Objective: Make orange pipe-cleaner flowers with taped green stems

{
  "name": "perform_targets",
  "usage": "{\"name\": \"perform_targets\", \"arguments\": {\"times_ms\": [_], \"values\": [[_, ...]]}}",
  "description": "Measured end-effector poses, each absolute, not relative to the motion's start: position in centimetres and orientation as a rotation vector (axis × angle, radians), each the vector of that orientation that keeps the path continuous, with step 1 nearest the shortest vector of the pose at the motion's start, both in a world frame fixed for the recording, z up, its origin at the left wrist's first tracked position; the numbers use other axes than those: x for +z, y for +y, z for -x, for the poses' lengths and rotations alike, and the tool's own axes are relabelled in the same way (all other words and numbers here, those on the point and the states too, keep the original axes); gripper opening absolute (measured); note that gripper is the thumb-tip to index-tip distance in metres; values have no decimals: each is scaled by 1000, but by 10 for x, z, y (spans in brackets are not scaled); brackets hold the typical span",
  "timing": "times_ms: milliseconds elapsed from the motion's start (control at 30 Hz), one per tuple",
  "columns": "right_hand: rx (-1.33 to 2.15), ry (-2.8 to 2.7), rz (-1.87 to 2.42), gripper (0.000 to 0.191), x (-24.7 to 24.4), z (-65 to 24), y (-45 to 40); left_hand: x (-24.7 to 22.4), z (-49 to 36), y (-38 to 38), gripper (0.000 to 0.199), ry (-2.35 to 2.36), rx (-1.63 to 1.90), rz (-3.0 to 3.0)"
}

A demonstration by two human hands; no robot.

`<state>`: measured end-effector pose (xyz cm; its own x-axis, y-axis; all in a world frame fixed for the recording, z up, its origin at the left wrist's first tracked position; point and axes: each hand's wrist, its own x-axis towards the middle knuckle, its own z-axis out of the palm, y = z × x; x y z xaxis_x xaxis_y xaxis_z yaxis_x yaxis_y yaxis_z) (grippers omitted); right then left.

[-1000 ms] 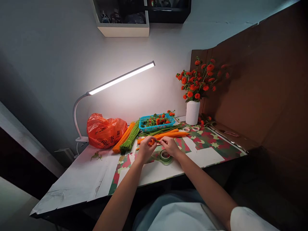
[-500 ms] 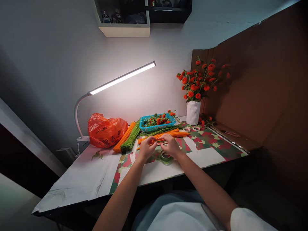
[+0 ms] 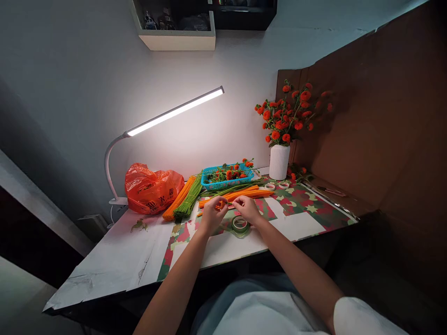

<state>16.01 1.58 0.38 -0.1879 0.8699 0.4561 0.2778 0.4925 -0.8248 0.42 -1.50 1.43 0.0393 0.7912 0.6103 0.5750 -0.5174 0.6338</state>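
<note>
My left hand (image 3: 213, 215) is closed, thumb and fingers pinched above the table's middle. My right hand (image 3: 247, 210) faces it in a pinch, the fingertips a short gap apart. Something small and greenish shows between the fingertips, too fine to name. A roll of green tape (image 3: 240, 225) lies just below my hands on a clear round base. Orange fuzzy stems (image 3: 253, 191), like pipe cleaners, lie behind my hands and are partly hidden by them. Farther back, a blue basket (image 3: 227, 186) holds green stems with small orange flowers.
An orange plastic bag (image 3: 153, 188), bundles of orange stems (image 3: 179, 199) and green stems (image 3: 188, 202) lie left. A lit lamp (image 3: 174, 111) arches above. A white vase (image 3: 279, 162) of orange flowers stands back right, near white tape rolls (image 3: 283, 185) and a brown cardboard wall (image 3: 366, 116).
The right fingers have tightened into a closer pinch near the left fingertips. Both hands stay in nearly the same place; the whole view has shifted slightly.
</note>
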Motion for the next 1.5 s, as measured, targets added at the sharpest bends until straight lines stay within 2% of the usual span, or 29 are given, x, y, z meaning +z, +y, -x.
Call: {"name": "perform_targets", "arguments": {"times_ms": [133,333,467,567,767,900,1033,1200,1500], "values": [[1017,-1640,922,19,1,-159,22,15,-4,-17,8,1316,1500,-2139],[1836,-1501,761,23,16,-173,17,23,2,-21,8,1162,1438,-2321],[1942,-1505,718,20,22,-179,13,26,5,-23,9,1101,1448,-2439],[1734,-1511,760,20,18,-173,12,24,4,-23,8,1144,1454,-2380],[701,-1816,771,8,13,-162,3,20,1,-20,9,1256,1415,-2211],[320,-2040,803,14,9,-163,4,20,2,-19,9,1303,1367,-2245],[273,-2195,930,17,8,-165,5,20,5,-19,10,1228,1237,-2359],[301,-2225,1028,11,12,-167,2,21,9,-20,12,1236,1203,-2336],[72,-2504,967,20,6,-161,0,17,21,-11,13,1228,1065,-2363]]}}
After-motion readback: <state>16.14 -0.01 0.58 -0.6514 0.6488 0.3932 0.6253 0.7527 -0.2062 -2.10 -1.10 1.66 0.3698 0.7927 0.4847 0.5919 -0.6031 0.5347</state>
